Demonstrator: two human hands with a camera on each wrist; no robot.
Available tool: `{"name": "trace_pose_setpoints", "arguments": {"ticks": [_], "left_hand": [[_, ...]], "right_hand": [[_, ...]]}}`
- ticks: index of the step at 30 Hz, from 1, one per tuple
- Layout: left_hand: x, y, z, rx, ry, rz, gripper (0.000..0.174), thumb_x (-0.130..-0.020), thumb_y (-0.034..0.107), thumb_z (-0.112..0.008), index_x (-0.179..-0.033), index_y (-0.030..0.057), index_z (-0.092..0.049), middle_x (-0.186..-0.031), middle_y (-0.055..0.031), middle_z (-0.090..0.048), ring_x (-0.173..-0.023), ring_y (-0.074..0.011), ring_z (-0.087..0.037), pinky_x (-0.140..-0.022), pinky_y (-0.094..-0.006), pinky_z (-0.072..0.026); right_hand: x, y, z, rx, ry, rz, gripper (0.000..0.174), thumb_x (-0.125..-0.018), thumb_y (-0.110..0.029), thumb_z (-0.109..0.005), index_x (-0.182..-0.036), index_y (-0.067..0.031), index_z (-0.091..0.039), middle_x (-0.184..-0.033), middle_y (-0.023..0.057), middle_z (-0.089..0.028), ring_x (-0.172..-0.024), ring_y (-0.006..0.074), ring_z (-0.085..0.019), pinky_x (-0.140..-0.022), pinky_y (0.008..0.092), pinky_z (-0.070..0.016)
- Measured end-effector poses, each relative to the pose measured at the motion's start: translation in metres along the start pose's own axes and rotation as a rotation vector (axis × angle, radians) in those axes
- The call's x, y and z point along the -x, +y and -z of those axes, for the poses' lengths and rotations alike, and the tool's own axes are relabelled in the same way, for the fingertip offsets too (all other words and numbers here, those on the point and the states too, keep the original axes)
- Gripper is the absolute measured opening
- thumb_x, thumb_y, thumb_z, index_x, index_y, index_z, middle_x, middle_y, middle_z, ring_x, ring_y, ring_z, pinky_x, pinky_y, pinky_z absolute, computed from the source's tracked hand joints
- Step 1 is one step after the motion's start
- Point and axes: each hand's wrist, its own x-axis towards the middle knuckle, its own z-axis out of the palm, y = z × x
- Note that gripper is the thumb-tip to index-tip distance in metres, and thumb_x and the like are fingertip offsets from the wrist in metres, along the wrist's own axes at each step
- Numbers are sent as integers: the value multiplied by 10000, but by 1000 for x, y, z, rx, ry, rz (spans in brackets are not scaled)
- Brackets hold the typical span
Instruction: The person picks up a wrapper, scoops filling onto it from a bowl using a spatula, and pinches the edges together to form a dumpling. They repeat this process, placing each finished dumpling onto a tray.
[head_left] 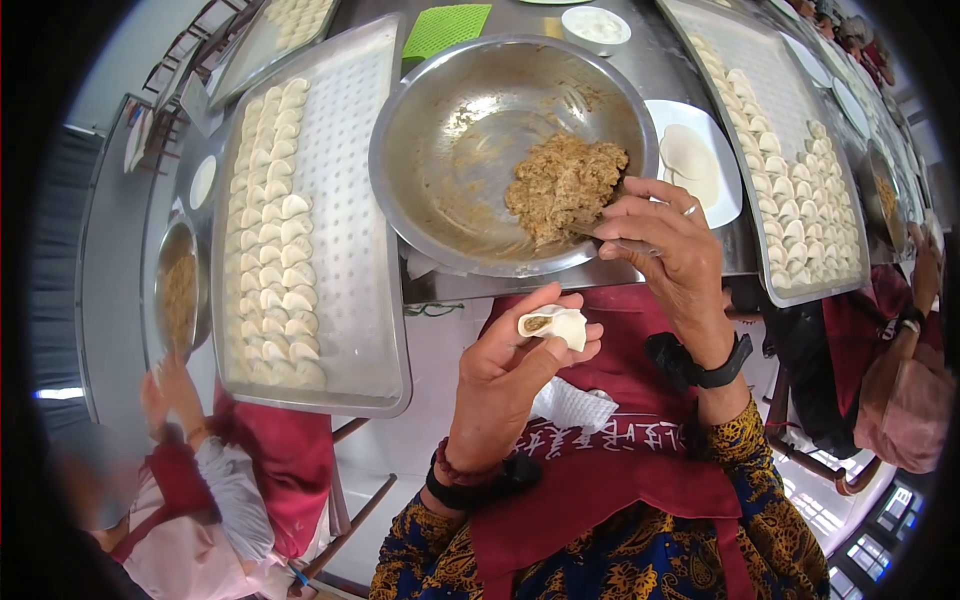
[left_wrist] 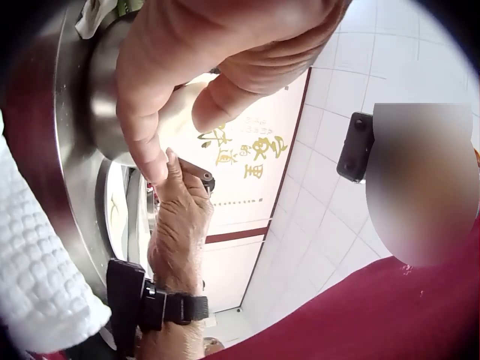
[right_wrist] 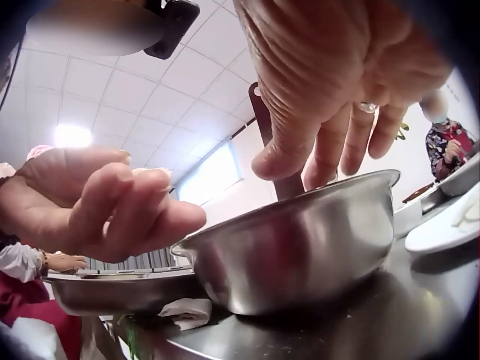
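Observation:
My left hand (head_left: 510, 375) holds a partly folded dumpling (head_left: 555, 325) between thumb and fingers, with brown filling showing at its left end. My right hand (head_left: 670, 245) grips a flat metal utensil (head_left: 630, 245) at the right rim of a large steel bowl (head_left: 440, 225). The utensil's far end meets the brown filling (head_left: 565, 185) inside. In the right wrist view, my right hand (right_wrist: 322, 82) pinches the dark handle (right_wrist: 262, 112) above the bowl (right_wrist: 300, 240). The left wrist view shows my left fingers (left_wrist: 142, 112) curled round the pale dough (left_wrist: 180, 112).
A tray (head_left: 390, 350) with rows of dumplings lies left of the bowl, and another tray (head_left: 800, 292) at the right. Beside the bowl are a white plate of wrappers (head_left: 725, 200), a small white bowl (head_left: 597, 28) and a green mat (head_left: 445, 28). Other people sit at both sides.

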Motion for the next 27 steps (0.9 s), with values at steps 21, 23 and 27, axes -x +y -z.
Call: {"name": "trace_pose_setpoints", "arguments": {"ticks": [21, 23, 27], "left_hand": [[1, -15, -10, 302, -111, 168, 764, -1049, 539, -249, -1423, -123, -319, -1423, -223, -457, -1307, -333, -488, -1099, -479, -385], [1, -15, -10, 302, -145, 167, 745, -1054, 525, -246, -1426, -117, -315, -1423, -228, -458, -1324, -332, -472, -1113, -481, -370], [-2, -16, -11, 356, -158, 187, 726, -1047, 529, -319, -1438, -82, -314, -1444, -207, -434, -1317, -305, -476, -1114, -453, -386]], "right_hand": [[50, -54, -2, -549, -98, -274, 225, -762, -58, -769, -986, -61, -750, -1105, 114, -725, -1232, 334, -568, -1003, 422, -464], [51, -54, -1, -592, -98, -304, 189, -783, -49, -751, -971, -64, -753, -1090, 114, -730, -1229, 329, -572, -998, 415, -466], [54, -49, -1, -631, -82, -269, 166, -798, -40, -738, -962, -64, -751, -1082, 114, -734, -1233, 322, -570, -996, 413, -468]]}}
